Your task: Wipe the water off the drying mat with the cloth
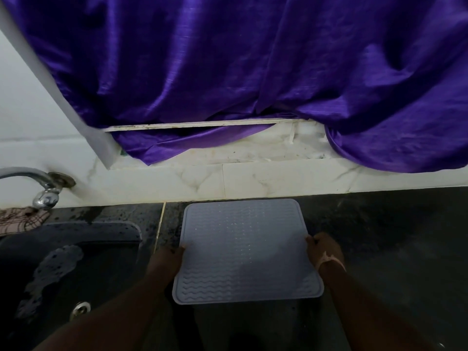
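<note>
A pale blue-grey silicone drying mat [247, 249] with wavy ridges lies on the dark counter, small bright droplets glinting on its middle. My left hand [168, 260] grips the mat's left edge and my right hand [325, 250] grips its right edge. A checked cloth [21, 219] lies crumpled at the far left, behind the sink and under the tap, away from both hands.
A dark sink [68, 264] with a drain and a foamy patch sits left of the mat. A chrome tap [44, 188] juts from the tiled wall. A purple curtain [240, 67] hangs over the ledge behind. The black counter [392, 236] extends to the right.
</note>
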Motion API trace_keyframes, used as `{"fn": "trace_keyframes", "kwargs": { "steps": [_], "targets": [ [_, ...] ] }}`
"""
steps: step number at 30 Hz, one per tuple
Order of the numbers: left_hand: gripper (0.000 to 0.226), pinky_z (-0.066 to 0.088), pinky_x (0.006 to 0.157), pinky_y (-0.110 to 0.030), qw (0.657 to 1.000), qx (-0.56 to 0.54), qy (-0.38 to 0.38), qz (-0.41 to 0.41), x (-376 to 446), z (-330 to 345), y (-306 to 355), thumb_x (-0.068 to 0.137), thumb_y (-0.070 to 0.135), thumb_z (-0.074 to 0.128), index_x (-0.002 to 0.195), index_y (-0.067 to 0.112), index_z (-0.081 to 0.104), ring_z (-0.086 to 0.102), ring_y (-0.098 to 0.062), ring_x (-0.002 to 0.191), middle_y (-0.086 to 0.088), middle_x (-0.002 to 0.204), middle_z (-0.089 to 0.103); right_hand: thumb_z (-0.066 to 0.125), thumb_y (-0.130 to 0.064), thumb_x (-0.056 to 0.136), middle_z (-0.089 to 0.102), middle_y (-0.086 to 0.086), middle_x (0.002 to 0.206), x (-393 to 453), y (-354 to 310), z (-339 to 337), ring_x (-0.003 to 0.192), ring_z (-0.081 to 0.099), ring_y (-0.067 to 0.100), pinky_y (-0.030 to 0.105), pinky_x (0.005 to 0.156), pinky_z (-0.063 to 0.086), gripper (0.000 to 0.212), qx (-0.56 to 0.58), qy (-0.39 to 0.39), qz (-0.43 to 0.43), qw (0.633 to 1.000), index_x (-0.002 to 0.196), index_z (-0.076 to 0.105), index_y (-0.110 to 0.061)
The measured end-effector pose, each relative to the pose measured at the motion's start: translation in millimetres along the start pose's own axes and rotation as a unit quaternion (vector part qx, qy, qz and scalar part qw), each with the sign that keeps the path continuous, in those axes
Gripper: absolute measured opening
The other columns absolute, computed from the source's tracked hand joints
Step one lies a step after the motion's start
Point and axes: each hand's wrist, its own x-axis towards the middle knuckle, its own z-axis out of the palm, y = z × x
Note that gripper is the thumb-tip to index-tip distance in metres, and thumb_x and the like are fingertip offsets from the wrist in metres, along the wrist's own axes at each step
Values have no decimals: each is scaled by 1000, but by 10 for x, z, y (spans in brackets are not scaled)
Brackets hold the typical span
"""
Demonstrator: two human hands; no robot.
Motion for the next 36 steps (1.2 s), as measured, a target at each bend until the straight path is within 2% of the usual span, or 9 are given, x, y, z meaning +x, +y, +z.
{"fn": "trace_keyframes", "kwargs": {
  "steps": [3,6,10,13,19,23,26,30,36],
  "targets": [
    [44,43,62,-31,999,-34,5,-8,295,-8,189,100,43,56,72,9,63,61,-24,67,-8,72,63,53,-42,100,63,19,123,304,-260,68,110,60,36,42,94,51,46,6,-13,-20,1000,125,62,-5],
    [45,41,60,-30,999,-39,9,0,542,-2,408,100,39,57,69,7,64,57,-23,61,-12,67,60,53,-48,98,60,20,132,638,-466,166,118,58,39,46,100,50,56,23,-18,4,1000,133,59,-5],
    [42,34,53,-27,998,-48,33,1,740,9,592,98,36,60,72,4,69,52,-21,56,-14,67,59,55,-54,91,73,19,99,943,-577,261,88,67,37,47,86,57,51,36,-6,33,999,91,77,-8],
    [37,34,52,-25,997,-52,63,13,757,16,591,98,34,62,64,20,60,53,-16,58,-3,63,59,58,-34,97,71,19,99,943,-677,222,93,67,38,30,80,48,38,46,16,24,999,97,73,1],
    [22,48,68,-34,990,-68,119,25,679,106,539,100,28,58,79,24,61,59,-23,74,-6,82,65,65,-31,94,71,15,94,863,-569,245,90,66,33,34,80,48,23,67,83,-7,994,90,72,-10],
    [19,55,67,-39,990,15,138,39,702,116,529,89,37,55,87,20,62,64,-27,77,-6,83,66,65,-20,92,65,19,113,759,-645,194,106,61,39,44,93,51,20,13,115,-31,993,106,69,-6],
    [18,54,78,-44,982,88,143,89,567,161,578,90,21,51,104,17,62,63,-38,93,-15,101,66,47,-18,96,67,19,109,626,-656,305,101,61,36,46,89,54,28,-118,96,-105,983,105,68,-3],
    [29,51,85,-41,973,148,90,150,219,297,512,90,14,55,116,16,68,62,-38,102,-17,114,63,47,-20,95,59,19,123,99,-645,555,108,57,36,46,92,49,33,-231,80,-165,956,122,61,-8],
    [33,51,94,-38,966,147,83,195,-232,142,408,90,19,60,123,18,65,58,-33,113,-13,124,60,44,-19,97,48,13,138,-724,-742,629,123,47,30,39,103,40,43,-194,-16,-204,959,140,49,-13]
  ]
}}
